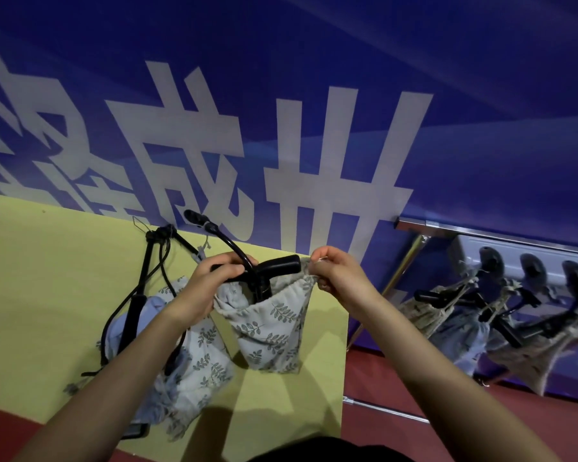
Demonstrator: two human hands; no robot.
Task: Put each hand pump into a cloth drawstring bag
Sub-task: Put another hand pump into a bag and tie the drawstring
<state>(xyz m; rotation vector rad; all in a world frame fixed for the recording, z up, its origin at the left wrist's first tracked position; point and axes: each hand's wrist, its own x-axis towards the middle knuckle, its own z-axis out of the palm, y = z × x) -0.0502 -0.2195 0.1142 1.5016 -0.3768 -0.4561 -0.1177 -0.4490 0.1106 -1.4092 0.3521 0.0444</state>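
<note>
Bag (274, 328) pale, grey-green leaf print; pump (274, 266) black; table (47, 278) yellow-green; wall (447, 95) blue.

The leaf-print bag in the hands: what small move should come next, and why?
Probably pull the drawstring tight. The pump already stands in the bag with only its handle out, the right hand pinches the mouth, and the left hand steadies the handle.
</note>
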